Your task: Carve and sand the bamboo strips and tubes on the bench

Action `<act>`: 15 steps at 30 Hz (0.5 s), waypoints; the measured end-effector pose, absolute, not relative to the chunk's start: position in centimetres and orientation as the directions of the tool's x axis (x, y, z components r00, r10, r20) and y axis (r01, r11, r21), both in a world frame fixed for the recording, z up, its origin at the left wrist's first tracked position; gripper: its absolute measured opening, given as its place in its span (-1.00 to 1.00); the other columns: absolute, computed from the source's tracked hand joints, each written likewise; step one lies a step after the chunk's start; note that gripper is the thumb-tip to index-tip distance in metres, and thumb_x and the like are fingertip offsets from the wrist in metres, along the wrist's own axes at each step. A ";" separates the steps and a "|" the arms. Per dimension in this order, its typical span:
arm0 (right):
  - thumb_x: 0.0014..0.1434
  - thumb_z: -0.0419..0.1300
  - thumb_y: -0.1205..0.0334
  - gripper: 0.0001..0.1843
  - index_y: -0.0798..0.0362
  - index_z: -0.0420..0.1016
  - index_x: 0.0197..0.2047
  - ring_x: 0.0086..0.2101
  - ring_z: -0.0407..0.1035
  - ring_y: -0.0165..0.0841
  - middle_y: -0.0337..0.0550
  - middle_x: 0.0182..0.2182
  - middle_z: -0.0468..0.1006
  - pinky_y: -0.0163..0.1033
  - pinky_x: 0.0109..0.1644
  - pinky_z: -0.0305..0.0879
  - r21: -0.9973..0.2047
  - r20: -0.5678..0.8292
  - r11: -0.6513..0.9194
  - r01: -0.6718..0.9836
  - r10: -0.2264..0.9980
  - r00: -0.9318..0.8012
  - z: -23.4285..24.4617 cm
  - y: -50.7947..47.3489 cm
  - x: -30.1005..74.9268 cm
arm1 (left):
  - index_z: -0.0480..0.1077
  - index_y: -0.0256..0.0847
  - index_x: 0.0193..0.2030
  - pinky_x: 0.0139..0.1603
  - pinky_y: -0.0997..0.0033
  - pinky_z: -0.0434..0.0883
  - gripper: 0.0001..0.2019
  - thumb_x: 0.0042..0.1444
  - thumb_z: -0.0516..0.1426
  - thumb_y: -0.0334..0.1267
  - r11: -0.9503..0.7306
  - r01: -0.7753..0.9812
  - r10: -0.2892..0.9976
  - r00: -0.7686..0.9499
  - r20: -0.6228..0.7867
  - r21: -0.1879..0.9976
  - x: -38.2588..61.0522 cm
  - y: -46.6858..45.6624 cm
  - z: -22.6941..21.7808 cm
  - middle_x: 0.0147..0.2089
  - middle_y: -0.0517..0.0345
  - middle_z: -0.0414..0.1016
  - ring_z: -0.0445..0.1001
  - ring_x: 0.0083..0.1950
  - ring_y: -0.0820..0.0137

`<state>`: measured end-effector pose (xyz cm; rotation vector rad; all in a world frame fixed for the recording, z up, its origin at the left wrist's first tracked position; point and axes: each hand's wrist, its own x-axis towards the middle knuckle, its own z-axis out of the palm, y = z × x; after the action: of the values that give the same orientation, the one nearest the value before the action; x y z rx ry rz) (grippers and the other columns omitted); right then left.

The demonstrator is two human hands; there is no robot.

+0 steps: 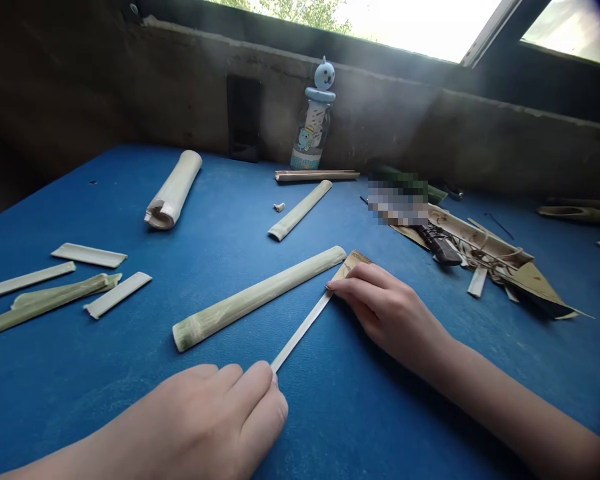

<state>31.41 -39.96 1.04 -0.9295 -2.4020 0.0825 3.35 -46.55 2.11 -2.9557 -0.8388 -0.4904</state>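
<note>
My left hand (pixel 220 417) is closed around the near end of a thin, pale bamboo strip (pixel 301 335), which slants away to the upper right. My right hand (pixel 393 310) pinches a tan piece of sandpaper (pixel 347 265), with dark marks on its back, against the strip's far end. Whether the paper is folded round the strip is hidden by the fingers. Just behind the strip lies a wider split bamboo piece (pixel 260 297), rounded side up, its right end close to the sandpaper.
Several bamboo slats (pixel 107 295) lie at the left, with a bamboo tube (pixel 175 190) behind them. A shorter split piece (pixel 301 211) and a bottle (pixel 313 130) stand farther back. At right, a dark-handled knife (pixel 439 245), partly blurred, rests by a bamboo trough (pixel 480 233).
</note>
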 end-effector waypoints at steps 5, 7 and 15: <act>0.48 0.09 0.49 -0.72 0.28 0.66 -0.04 -0.36 0.42 -0.28 -0.04 -0.33 0.58 -0.18 -0.27 0.45 -0.207 0.472 0.833 0.513 0.544 -0.694 1.3 -41.0 30.4 | 0.41 -0.08 0.04 -0.51 0.48 0.42 -0.59 0.39 -0.21 -0.47 -0.850 0.524 0.517 0.817 0.256 0.042 3.1 -46.7 1.9 -0.14 0.16 0.71 0.68 -0.28 0.35; 0.47 0.09 0.52 -0.72 0.27 0.65 -0.04 -0.33 0.45 -0.27 -0.01 -0.29 0.61 -0.18 -0.24 0.47 -0.172 0.474 0.821 0.545 0.554 -0.685 1.3 -40.8 30.6 | 0.42 -0.09 0.03 -0.49 0.46 0.43 -0.57 0.39 -0.22 -0.50 -0.844 0.535 0.530 0.816 0.233 0.045 3.1 -46.8 1.9 -0.11 0.16 0.71 0.68 -0.28 0.35; 0.46 0.05 0.52 -0.69 0.21 0.63 0.00 -0.36 0.45 -0.28 -0.04 -0.31 0.60 -0.18 -0.26 0.49 -0.177 0.443 0.837 0.518 0.537 -0.718 1.3 -40.8 30.6 | 0.44 -0.11 0.00 -0.53 0.38 0.39 -0.58 0.46 -0.23 -0.42 -0.831 0.552 0.552 0.799 0.238 0.071 3.4 -47.1 1.9 -0.16 0.14 0.70 0.67 -0.29 0.31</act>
<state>30.57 -40.82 1.30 -0.7772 -2.5293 0.0546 3.38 -47.13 1.92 -2.9774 -0.9138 -0.3932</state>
